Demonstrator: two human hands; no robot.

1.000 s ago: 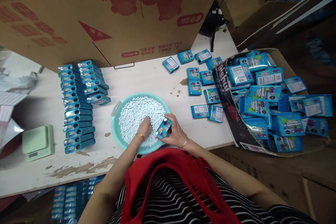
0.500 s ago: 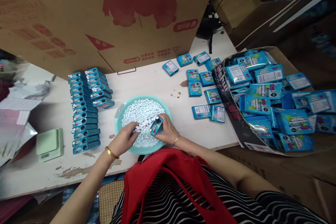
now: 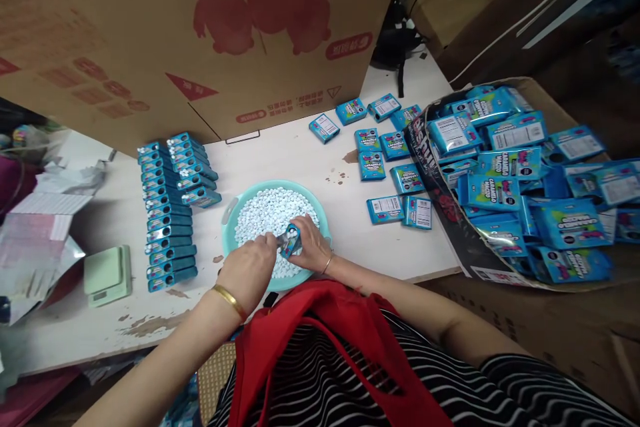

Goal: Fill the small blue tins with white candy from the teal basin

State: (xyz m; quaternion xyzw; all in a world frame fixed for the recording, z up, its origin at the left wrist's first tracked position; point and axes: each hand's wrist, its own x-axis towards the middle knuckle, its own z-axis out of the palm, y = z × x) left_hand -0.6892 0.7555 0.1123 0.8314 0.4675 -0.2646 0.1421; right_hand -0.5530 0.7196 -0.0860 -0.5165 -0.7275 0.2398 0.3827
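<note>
Surface: pale counter (image 3: 285, 153), its coating worn to brown patches, mainly along the near left edge. A large printed brown carton (image 3: 280, 80) stands along the far side; a black item with straps (image 3: 397, 47) lies at the far right, shelving and boxes in dimness beyond. Left end: crumpled pale packaging (image 3: 55, 220) and a light green scale (image 3: 107, 273). Right of the scale, two rows of blue boxes (image 3: 167, 217), holes facing left, white pieces showing at several. Centre, near edge: a turquoise bowl (image 3: 229, 233) holding many white pieces (image 3: 270, 210). Right of it, loose blue boxes (image 3: 373, 165) lie flat; farther right, an open carton (image 3: 445, 213) is heaped with more. A red apron (image 3: 320, 320) shows at the near edge. Hands: right hand (image 3: 314, 245) grips one blue box (image 3: 291, 240) tilted above the bowl; left hand (image 3: 250, 267) has its fingers bunched at the box's left side; what they pinch, if anything, cannot be told. Change versus half a second ago: the left hand was then lower left of the box with white pieces at its fingertips; it has since moved in to meet the box. The right hand keeps its grip over the bowl; loose boxes and rows hold their arrangement.
</note>
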